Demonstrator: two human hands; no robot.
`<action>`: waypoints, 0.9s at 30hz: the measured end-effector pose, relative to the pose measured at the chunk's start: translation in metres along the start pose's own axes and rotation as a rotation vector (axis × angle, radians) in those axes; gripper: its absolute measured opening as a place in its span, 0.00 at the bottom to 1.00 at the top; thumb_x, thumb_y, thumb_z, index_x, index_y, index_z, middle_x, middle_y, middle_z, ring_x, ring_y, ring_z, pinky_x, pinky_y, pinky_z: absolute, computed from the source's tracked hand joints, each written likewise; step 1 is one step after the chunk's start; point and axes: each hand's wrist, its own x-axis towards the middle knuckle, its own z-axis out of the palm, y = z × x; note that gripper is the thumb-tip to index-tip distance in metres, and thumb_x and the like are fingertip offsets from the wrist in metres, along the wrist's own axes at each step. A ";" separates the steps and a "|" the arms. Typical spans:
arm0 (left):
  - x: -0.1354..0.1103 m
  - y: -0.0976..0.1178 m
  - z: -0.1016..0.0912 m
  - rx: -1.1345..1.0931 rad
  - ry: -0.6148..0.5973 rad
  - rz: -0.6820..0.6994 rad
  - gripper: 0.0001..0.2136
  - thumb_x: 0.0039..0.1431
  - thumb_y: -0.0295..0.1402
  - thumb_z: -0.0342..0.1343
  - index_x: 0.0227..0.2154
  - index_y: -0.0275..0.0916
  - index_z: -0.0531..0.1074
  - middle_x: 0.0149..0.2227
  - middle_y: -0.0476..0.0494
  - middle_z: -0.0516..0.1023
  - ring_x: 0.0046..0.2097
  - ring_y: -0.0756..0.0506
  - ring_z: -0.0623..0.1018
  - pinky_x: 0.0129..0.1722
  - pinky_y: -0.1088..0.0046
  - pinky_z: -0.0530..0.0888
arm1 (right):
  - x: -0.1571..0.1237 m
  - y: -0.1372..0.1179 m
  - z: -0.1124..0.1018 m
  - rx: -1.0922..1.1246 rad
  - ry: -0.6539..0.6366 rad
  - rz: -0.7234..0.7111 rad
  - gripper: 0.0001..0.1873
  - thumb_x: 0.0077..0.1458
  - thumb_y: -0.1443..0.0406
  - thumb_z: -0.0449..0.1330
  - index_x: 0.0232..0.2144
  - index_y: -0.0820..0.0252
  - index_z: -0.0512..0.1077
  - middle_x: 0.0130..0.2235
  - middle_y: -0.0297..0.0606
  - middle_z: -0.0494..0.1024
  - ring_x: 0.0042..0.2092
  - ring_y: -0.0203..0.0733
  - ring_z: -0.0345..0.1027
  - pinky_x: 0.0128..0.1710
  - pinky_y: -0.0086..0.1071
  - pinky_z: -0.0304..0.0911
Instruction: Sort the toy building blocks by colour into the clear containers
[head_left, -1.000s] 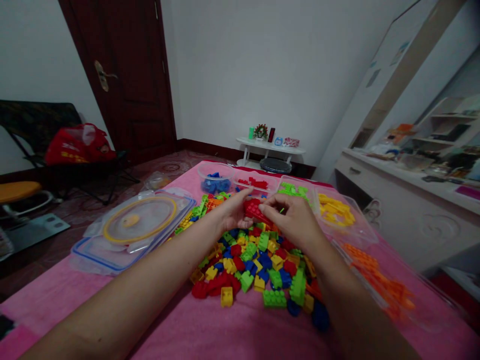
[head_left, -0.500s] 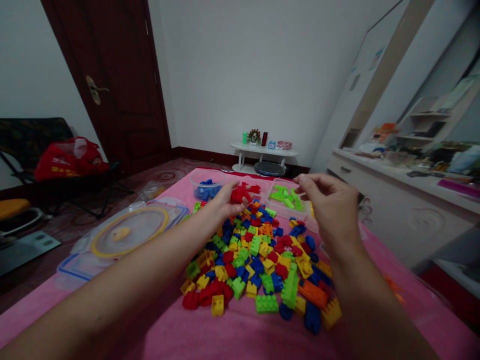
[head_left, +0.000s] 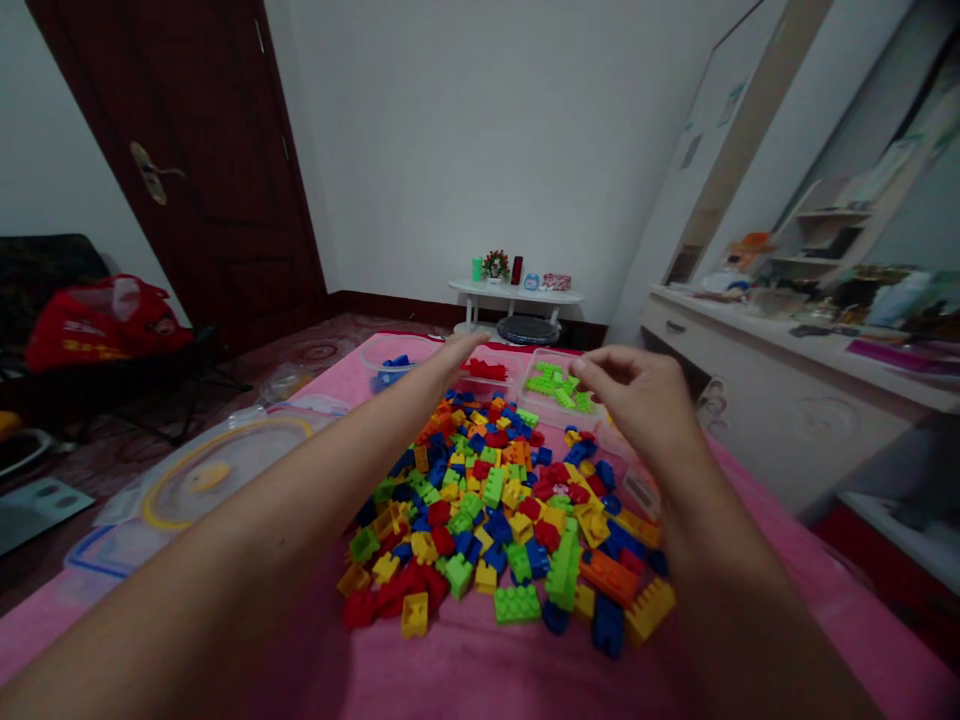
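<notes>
Heap of loose bricks point(head_left: 493, 487) on pink cloth point(head_left: 420, 685), mixed red, blue, green, yellow and orange: by bulk, apparently the greater part left. Done, to judge by the containers: single-colour lots along the far side, comprising blue bricks point(head_left: 393, 376) in a round tub point(head_left: 367, 364), red bricks point(head_left: 487, 370) in a clear box, green bricks point(head_left: 553, 383) in a green-filled box point(head_left: 556, 413). Left hand point(head_left: 459, 353): hangs just beside the red bricks, edge-on, fingers mostly hidden; grip and contents impossible to tell. Right hand point(head_left: 634, 385): hovers at the right side of the green-filled box, fingers curled, thumb near forefinger; nothing visible between, contact of tips unclear. Counts: hands, two; filled containers in plain view, three; pieces in heap, too dense to count; at its near edge, one wide green brick point(head_left: 517, 605), one long green piece point(head_left: 564, 567), one long orange brick point(head_left: 609, 577); round yellow-ringed lid point(head_left: 219, 470), one; blue-edged lid point(head_left: 105, 550), at least one, partly covered.
</notes>
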 end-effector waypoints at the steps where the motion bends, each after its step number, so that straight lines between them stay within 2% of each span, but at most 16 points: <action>1: -0.009 -0.004 0.002 0.012 -0.057 0.002 0.20 0.50 0.41 0.56 0.44 0.36 0.69 0.52 0.34 0.69 0.52 0.39 0.70 0.43 0.63 0.71 | 0.000 0.005 0.001 -0.075 -0.100 0.003 0.09 0.48 0.62 0.59 0.26 0.62 0.75 0.25 0.36 0.76 0.27 0.37 0.68 0.27 0.28 0.61; 3: -0.025 -0.011 0.003 0.069 -0.215 -0.003 0.16 0.49 0.37 0.57 0.40 0.33 0.72 0.44 0.35 0.75 0.44 0.43 0.75 0.40 0.67 0.72 | -0.002 0.015 0.004 -0.258 -0.339 0.023 0.06 0.44 0.66 0.60 0.28 0.59 0.76 0.28 0.35 0.77 0.29 0.36 0.68 0.28 0.27 0.60; 6: -0.046 -0.020 -0.001 0.246 -0.380 0.114 0.13 0.49 0.33 0.57 0.37 0.31 0.75 0.37 0.39 0.78 0.36 0.46 0.76 0.37 0.71 0.72 | -0.009 0.025 0.012 -0.539 -0.654 0.093 0.12 0.37 0.71 0.62 0.29 0.54 0.77 0.30 0.32 0.77 0.31 0.36 0.68 0.27 0.26 0.57; 8: -0.057 -0.024 -0.005 0.389 -0.425 0.195 0.12 0.49 0.31 0.56 0.37 0.31 0.76 0.35 0.40 0.79 0.35 0.47 0.77 0.36 0.72 0.72 | -0.015 0.027 0.019 -0.665 -0.769 0.130 0.15 0.34 0.71 0.64 0.30 0.52 0.77 0.32 0.32 0.77 0.32 0.37 0.68 0.27 0.26 0.55; 10: -0.067 -0.028 -0.009 0.529 -0.424 0.245 0.12 0.50 0.29 0.55 0.37 0.32 0.76 0.35 0.41 0.80 0.36 0.46 0.77 0.37 0.72 0.72 | -0.020 0.028 0.026 -0.728 -0.816 0.150 0.16 0.32 0.69 0.66 0.30 0.51 0.77 0.33 0.33 0.77 0.33 0.38 0.68 0.27 0.27 0.54; 13: -0.080 -0.034 -0.008 0.696 -0.436 0.390 0.15 0.50 0.28 0.53 0.42 0.35 0.76 0.41 0.43 0.79 0.41 0.45 0.77 0.42 0.73 0.71 | -0.023 0.031 0.033 -0.760 -0.835 0.145 0.14 0.34 0.67 0.65 0.30 0.51 0.77 0.33 0.33 0.77 0.33 0.38 0.68 0.27 0.27 0.52; 17: -0.086 -0.041 -0.002 0.858 -0.533 0.581 0.17 0.51 0.27 0.52 0.44 0.40 0.75 0.42 0.46 0.79 0.43 0.46 0.76 0.44 0.75 0.69 | -0.018 0.034 0.034 -0.732 -0.770 0.122 0.06 0.44 0.66 0.58 0.26 0.54 0.75 0.30 0.34 0.77 0.33 0.38 0.69 0.28 0.27 0.53; 19: -0.085 -0.042 0.000 0.920 -0.522 0.601 0.17 0.51 0.27 0.51 0.43 0.41 0.76 0.40 0.46 0.80 0.41 0.46 0.77 0.42 0.75 0.69 | -0.016 0.034 0.037 -0.742 -0.668 0.122 0.08 0.47 0.65 0.55 0.28 0.54 0.75 0.31 0.35 0.78 0.35 0.40 0.70 0.30 0.28 0.55; 23: -0.086 -0.039 -0.001 0.996 -0.441 0.593 0.17 0.50 0.25 0.49 0.40 0.43 0.77 0.39 0.45 0.80 0.41 0.46 0.77 0.42 0.74 0.70 | -0.020 0.042 0.051 -0.799 -0.444 0.075 0.17 0.52 0.66 0.50 0.43 0.52 0.73 0.45 0.39 0.75 0.45 0.44 0.69 0.38 0.31 0.58; 25: -0.087 -0.038 -0.001 1.015 -0.416 0.579 0.17 0.51 0.24 0.49 0.39 0.44 0.77 0.39 0.46 0.79 0.42 0.46 0.76 0.43 0.74 0.69 | -0.026 0.050 0.059 -0.794 -0.438 0.059 0.22 0.53 0.70 0.48 0.48 0.53 0.71 0.50 0.40 0.72 0.49 0.44 0.67 0.41 0.32 0.58; 27: -0.089 -0.037 -0.001 1.030 -0.402 0.555 0.17 0.51 0.24 0.49 0.39 0.45 0.78 0.40 0.46 0.79 0.43 0.46 0.76 0.44 0.74 0.69 | -0.031 0.059 0.065 -0.792 -0.497 0.081 0.24 0.52 0.73 0.47 0.49 0.53 0.70 0.50 0.40 0.72 0.50 0.43 0.66 0.43 0.31 0.58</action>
